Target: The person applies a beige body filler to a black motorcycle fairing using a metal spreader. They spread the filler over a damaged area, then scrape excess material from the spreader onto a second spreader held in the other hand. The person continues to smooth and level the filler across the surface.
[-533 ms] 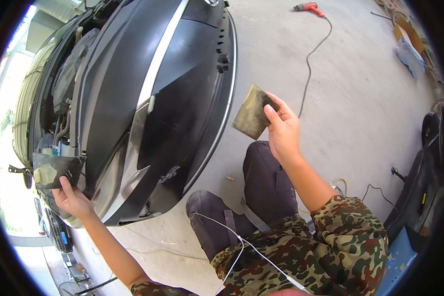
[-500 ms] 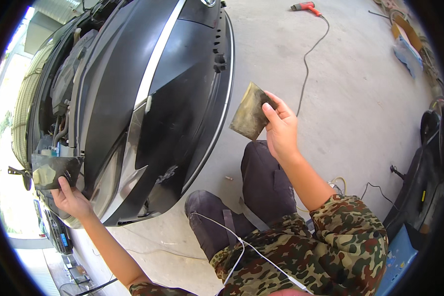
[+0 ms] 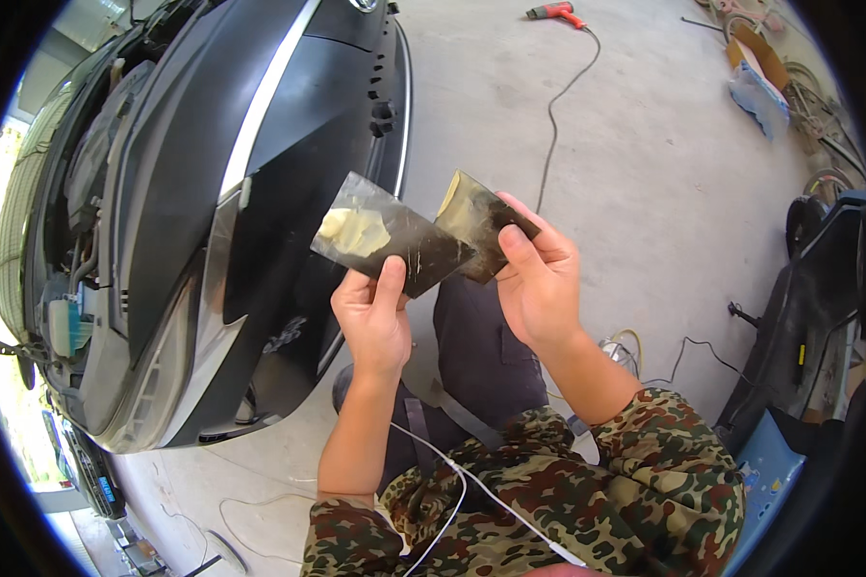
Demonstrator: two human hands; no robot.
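Note:
My left hand (image 3: 373, 317) is closed on a thin dark rectangular plate (image 3: 423, 258), thumb on its top face. Pale yellow putty (image 3: 356, 231) is heaped on the plate's far left part. Pinched in my right hand (image 3: 539, 274) is a putty spreader (image 3: 470, 213), a flat translucent sheet smeared with yellow and dark residue. The plate's right corner overlaps the spreader's lower left part in the picture; whether they touch I cannot tell. Both are held over my knees, in front of the black car bumper (image 3: 332, 183).
The car's headlight (image 3: 168, 370) and engine bay are at left. A red heat gun (image 3: 553, 12) lies on the concrete floor, its cord (image 3: 551, 125) trailing toward me. At right are a cardboard box (image 3: 760, 58), a black car part (image 3: 799, 308) and a blue container (image 3: 772, 457).
My left hand has swung right with its plate, from beside the headlight to the spreader. My right hand keeps its hold on the spreader. The view has shifted slightly right.

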